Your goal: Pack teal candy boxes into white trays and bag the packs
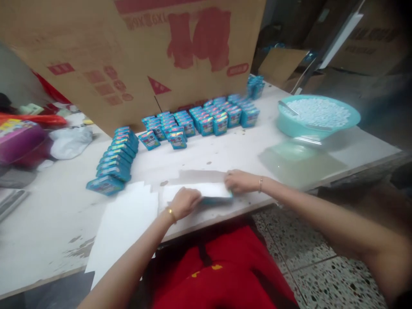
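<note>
I have my left hand (184,202) and right hand (240,181) closed on opposite ends of a flat white packet (207,189). It lies on the counter (58,214), left of the teal bowl (291,125) and nearer me. The rows of blue boxes (206,120) stand left of that bowl.

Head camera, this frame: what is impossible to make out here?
- Head view: the flat white piece between left hand and right hand; both hands cover its ends, so grip and identity stay unclear.
- Head view: print on the blue packets, too small and blurred.
- Head view: white bits in the teal bowl, too small to identify.
- Head view: cardboard box, cut off by the top edge.
</note>
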### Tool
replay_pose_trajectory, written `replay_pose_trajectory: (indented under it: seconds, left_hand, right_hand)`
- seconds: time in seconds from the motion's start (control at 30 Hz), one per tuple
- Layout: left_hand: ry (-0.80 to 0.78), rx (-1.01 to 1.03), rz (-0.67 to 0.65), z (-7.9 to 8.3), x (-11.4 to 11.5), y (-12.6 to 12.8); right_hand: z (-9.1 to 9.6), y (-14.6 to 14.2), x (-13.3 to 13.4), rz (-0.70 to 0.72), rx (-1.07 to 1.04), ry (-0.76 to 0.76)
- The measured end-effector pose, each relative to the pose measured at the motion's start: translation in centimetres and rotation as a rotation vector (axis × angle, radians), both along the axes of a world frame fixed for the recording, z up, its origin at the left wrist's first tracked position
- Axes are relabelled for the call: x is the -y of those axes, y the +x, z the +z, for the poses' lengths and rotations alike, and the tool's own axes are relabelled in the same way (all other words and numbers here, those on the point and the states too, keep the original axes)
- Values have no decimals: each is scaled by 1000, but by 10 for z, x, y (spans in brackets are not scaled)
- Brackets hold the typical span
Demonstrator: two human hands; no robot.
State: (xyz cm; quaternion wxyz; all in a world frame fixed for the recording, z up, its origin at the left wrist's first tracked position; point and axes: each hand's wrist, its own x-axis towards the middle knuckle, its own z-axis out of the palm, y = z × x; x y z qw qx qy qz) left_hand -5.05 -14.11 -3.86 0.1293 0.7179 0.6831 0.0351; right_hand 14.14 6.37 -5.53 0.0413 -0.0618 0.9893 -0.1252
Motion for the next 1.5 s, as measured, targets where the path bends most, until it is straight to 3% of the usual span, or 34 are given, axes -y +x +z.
replay_pose_trajectory:
  seconds: [0.13,0.27,0.4,0.5,0.6,0.73,0.87,1.17,1.37,1.5]
  left_hand:
    - [-165,269,200,-12,-20,-6]
    - [-131,378,193,-27,-25,-12]
    - [128,218,64,-32,-15,-8]
    - [241,-19,-58,-32,4,-5]
    - [218,-204,-110,-32,23,0]
    - [134,-306,-18,-35,32,9]
    - [35,-323,-1,-32,24,11]
    - [-103,-246,-107,-11,5,5]
    - [-173,-288,-42,-6,5,15]
    - [-195,-262,-2,-4,8,19]
  right_hand:
    - [1,8,-1,-105,-91,-64]
    - [-5,17,40,-317,-415,-102]
    - [-32,8,92,-355,-511,78]
    - [-52,-1,109,-383,-477,170]
    - [-58,-5,110,-414,-420,225]
    - [-53,-6,110,-417,-350,263]
    - [-48,-8,113,-442,-269,264]
    - [-28,-9,107,-394,-131,250]
    - [-27,-18,96,-371,15,167]
    - [-16,-27,86,-308,111,138]
